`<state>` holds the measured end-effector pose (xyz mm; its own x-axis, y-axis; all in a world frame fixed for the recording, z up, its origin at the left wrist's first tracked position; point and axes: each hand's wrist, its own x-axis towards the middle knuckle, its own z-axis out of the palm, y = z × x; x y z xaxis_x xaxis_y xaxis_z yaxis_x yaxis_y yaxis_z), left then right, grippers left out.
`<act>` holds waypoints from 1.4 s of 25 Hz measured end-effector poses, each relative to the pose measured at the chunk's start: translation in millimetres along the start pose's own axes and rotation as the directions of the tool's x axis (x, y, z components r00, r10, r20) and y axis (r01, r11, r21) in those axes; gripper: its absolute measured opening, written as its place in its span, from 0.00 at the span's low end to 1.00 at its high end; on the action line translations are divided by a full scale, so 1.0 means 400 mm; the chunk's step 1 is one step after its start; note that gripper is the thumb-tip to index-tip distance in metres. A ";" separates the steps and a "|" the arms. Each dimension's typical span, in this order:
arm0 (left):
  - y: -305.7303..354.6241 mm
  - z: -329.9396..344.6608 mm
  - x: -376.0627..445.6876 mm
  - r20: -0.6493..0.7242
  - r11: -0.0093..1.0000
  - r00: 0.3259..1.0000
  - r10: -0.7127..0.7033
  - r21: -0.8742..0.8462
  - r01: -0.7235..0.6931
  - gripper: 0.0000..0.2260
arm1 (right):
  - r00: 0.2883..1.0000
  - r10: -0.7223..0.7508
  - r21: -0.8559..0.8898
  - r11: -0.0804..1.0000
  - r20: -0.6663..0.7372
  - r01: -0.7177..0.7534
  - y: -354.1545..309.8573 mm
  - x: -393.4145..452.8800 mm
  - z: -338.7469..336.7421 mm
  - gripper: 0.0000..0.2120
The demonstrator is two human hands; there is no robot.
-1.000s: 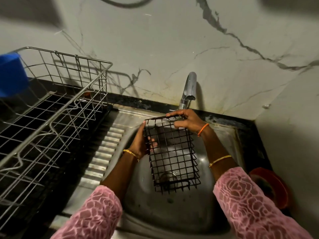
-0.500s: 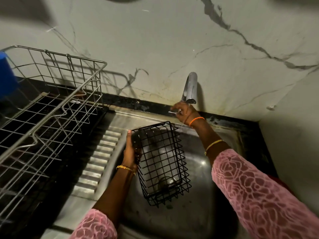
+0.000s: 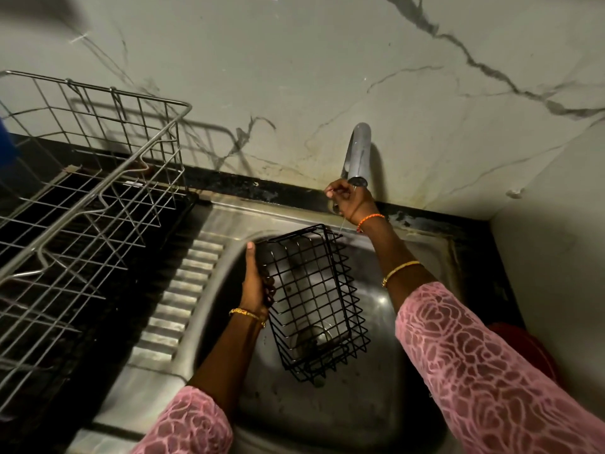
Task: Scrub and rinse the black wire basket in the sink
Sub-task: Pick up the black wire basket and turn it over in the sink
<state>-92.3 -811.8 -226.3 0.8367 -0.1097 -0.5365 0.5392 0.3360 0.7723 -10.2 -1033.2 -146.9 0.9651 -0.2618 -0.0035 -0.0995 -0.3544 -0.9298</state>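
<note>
The black wire basket (image 3: pixel 314 303) hangs over the steel sink (image 3: pixel 353 417), tilted with its open top facing up and toward me. My left hand (image 3: pixel 257 283) grips its left rim, fingers curled through the wires. My right hand (image 3: pixel 350 199) is up at the base of the chrome faucet (image 3: pixel 358 152), fingers pinched on a thin metal tap lever. A thin trickle of water falls from near that hand to the basket's back right corner. The sink drain (image 3: pixel 316 339) shows through the basket's mesh.
A large silver wire dish rack (image 3: pixel 95 191) stands on the black counter at left, beside the ribbed steel drainboard (image 3: pixel 183 296). A marble wall rises behind the sink and on the right. A red object (image 3: pixel 523 348) sits at the right edge, partly behind my sleeve.
My right hand left the basket's top rim and went up to the tap lever. My left hand alone holds the basket, which has tilted and shifted slightly left.
</note>
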 end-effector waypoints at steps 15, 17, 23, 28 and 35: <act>0.004 0.036 -0.111 -0.068 0.998 0.998 -0.005 -0.070 0.000 0.28 | 0.819 0.572 0.209 0.805 -0.027 -0.555 0.112 -0.452 -0.032 0.32; -0.006 0.032 -0.155 -0.066 0.998 0.998 0.003 -0.063 -0.007 0.28 | 0.750 0.661 0.295 0.719 -0.010 -0.630 0.141 -0.552 -0.016 0.35; -0.035 0.034 -0.283 -0.080 0.999 0.996 0.027 -0.033 -0.030 0.27 | 0.509 0.847 0.533 0.362 0.155 -0.765 0.161 -0.679 0.031 0.46; 0.020 0.035 -0.356 0.203 0.992 0.979 0.039 0.109 -0.062 0.25 | 0.529 0.788 0.548 0.305 0.315 -0.779 0.160 -0.671 0.036 0.40; 0.222 0.055 -0.344 0.363 0.946 0.921 -0.140 0.323 0.017 0.08 | 0.676 0.699 0.393 0.568 0.234 -0.723 0.090 -0.615 -0.052 0.34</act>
<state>-157.4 -787.6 -76.5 0.7297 -0.4881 -0.4789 0.5551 0.0138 0.8317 -256.3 -1000.1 -171.7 0.6397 -0.2149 -0.7380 -0.6590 0.3409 -0.6705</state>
